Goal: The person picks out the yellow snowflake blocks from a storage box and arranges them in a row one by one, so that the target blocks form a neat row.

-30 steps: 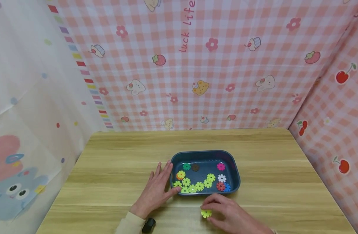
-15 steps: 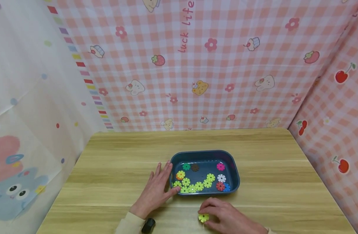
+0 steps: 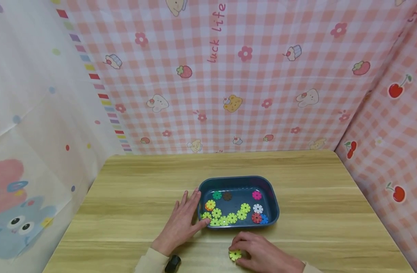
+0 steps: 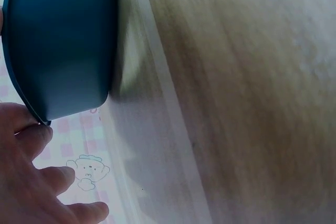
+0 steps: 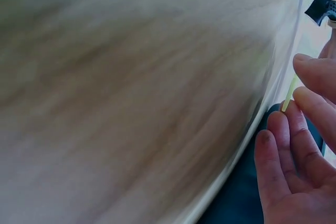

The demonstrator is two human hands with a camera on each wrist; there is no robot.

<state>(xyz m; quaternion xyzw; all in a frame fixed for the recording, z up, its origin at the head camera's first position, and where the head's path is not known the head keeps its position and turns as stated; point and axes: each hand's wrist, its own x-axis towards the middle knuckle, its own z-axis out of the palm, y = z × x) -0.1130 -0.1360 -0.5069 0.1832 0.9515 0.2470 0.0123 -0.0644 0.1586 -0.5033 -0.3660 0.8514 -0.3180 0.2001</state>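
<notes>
The right hand (image 3: 261,252) pinches a yellow-green notched plastic disc (image 3: 235,255) between thumb and fingers, in front of the tray. Edge-on, the same disc (image 5: 289,94) shows as a thin strip between the fingertips in the right wrist view. The left hand (image 3: 181,223) rests against the left side of a dark blue tray (image 3: 240,177), fingers extended and thumb at the front left corner. In the left wrist view its fingers are spread at the tray's rim. A curved row of yellow-green discs (image 3: 232,217) lies along the tray's front part.
Also in the tray lie a green disc (image 3: 217,195), a brown disc (image 3: 227,195), a pink disc (image 3: 257,195), a white disc (image 3: 257,208), a red disc (image 3: 256,218) and a blue disc (image 3: 264,219). A checked cloth (image 3: 181,87) hangs behind the wooden table (image 3: 143,189).
The right hand has moved slightly left and toward the front table edge with the disc in its fingers. The left hand and tray have stayed in place.
</notes>
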